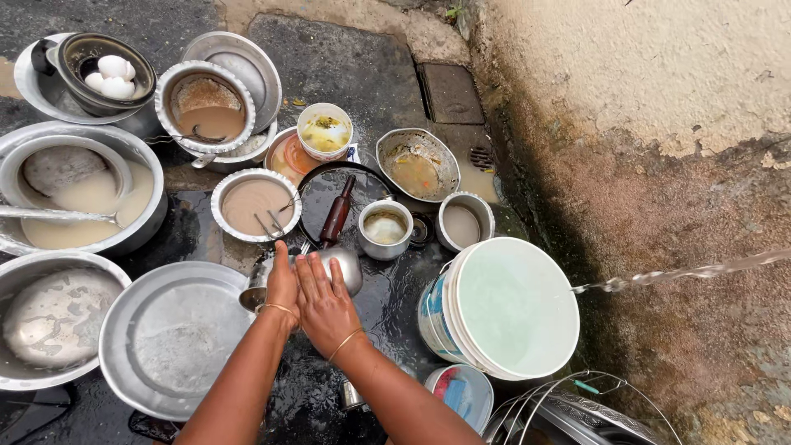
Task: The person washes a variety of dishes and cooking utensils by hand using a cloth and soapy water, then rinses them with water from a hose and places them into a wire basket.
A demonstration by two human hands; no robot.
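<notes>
Small steel pot (342,268) sits on the wet ground (346,66), centre of the pile, mostly hidden under both hands. Left hand (282,284) curls over its near rim, apparently gripping to steady it. Right hand (324,301) lies on top with fingers flat and spread, pressing rather than clasping; can't tell what's under the palm. Thin bangles on both wrists.

Just beyond it: black flat pan (362,183) with a dark wooden rolling pin (336,216) lying across, tilted. Beside that, a steel cup (385,228) holding murky liquid.

Left of the hands, a wide aluminium lid (169,330), dull and water-streaked, lies flat. Further left, large aluminium basins (74,194) with cloudy water, one with a ladle resting in it — looks like soaking. Fluted-rim bowl (254,203) holds brown liquid.

Right side: white plastic bucket (503,309), full, smooth-walled, set where a thin stream of water (684,272) arcs in from the right. Far corner, a dark bowl with eggs (111,74). Rough stained wall (643,124) behind.
</notes>
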